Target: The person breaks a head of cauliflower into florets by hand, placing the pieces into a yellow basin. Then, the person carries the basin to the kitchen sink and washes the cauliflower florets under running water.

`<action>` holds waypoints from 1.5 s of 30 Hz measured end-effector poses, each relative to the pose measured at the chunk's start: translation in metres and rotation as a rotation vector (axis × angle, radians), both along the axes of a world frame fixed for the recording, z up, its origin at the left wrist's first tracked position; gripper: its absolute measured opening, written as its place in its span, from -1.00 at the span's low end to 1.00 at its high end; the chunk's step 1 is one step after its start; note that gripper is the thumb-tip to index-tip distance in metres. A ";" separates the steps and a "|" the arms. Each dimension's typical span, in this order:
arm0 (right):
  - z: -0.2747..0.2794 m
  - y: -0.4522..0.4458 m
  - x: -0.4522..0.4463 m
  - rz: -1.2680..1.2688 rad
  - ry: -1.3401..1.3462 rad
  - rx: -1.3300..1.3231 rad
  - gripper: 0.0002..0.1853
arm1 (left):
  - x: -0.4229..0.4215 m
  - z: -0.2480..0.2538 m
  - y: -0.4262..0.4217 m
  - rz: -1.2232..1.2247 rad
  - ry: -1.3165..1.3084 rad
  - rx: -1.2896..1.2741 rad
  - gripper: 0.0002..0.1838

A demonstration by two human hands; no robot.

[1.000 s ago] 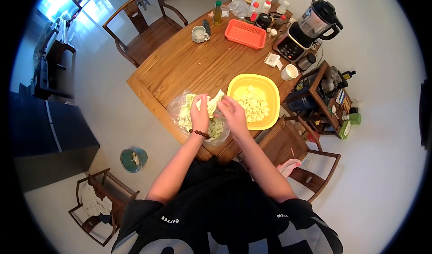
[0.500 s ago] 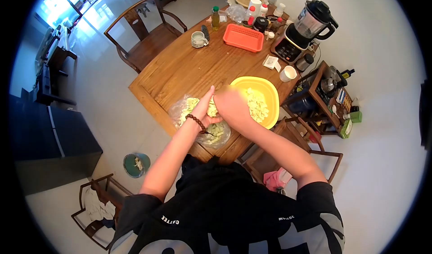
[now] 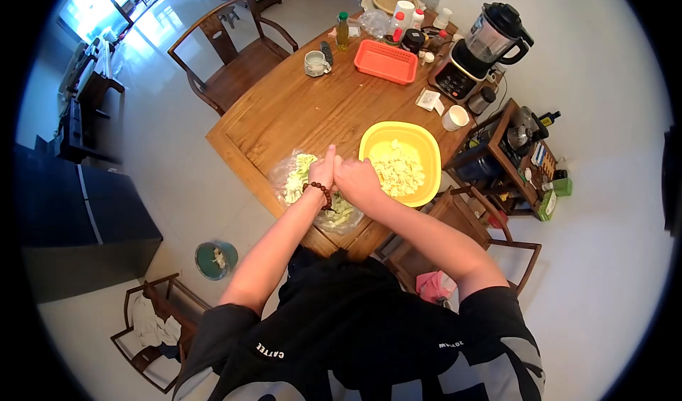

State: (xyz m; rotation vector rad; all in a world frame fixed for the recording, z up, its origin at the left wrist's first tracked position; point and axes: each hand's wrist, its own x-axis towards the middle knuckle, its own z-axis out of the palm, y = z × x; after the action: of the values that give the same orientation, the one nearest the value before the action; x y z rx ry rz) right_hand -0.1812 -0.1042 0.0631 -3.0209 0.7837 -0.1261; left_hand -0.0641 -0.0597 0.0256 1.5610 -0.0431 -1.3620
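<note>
My left hand (image 3: 322, 172) and my right hand (image 3: 357, 182) meet above the table's near edge, fingers closed and knuckles touching. A finger of the left hand points forward. Whatever is between them is hidden now; a moment ago pale cabbage leaf showed in the left palm. Beneath and beside the left hand, a clear plastic bag (image 3: 282, 168) lies spread under pale green cabbage leaves (image 3: 298, 178). More greenish leaf pieces (image 3: 339, 213) are on its near part. Right of my right hand stands a yellow basin (image 3: 430, 149) containing many small torn pale pieces (image 3: 399, 172).
A red plastic basket (image 3: 386, 61), a mug (image 3: 317, 63), a white cup (image 3: 455, 117), a blender (image 3: 479, 49) and several bottles stand farther back on the wooden table (image 3: 284, 113). A chair (image 3: 444, 234) is at the right; a green bucket (image 3: 216, 260) stands on the floor.
My left hand has gone from an open palm with leaf in it to closed. My right hand, blurred before, has come down against it, uncovering more of the basin.
</note>
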 end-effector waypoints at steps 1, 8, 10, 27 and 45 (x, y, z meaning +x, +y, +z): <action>-0.002 0.002 0.002 -0.024 0.012 0.140 -0.67 | 0.000 -0.008 0.001 0.005 -0.051 0.002 -0.42; -0.023 0.011 0.037 -0.030 -0.010 0.341 -0.68 | 0.028 -0.040 0.019 -0.027 -0.279 0.154 -0.37; -0.022 0.011 0.053 -0.103 -0.016 0.427 -0.79 | 0.037 -0.046 0.020 0.087 -0.562 0.127 -0.37; -0.087 0.014 0.075 -0.376 -0.184 1.008 -0.70 | 0.059 -0.094 0.038 0.002 -0.637 -0.019 -0.29; -0.068 -0.004 0.048 -0.728 -0.335 2.095 -0.69 | 0.066 -0.050 0.041 -0.182 -0.999 -0.465 -0.43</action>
State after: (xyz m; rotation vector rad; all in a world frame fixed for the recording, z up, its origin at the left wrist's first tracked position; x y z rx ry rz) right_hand -0.1327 -0.1077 -0.0050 -0.7056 0.8971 0.1286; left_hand 0.0022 -0.0190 -0.0246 1.6890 -1.0492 -0.5100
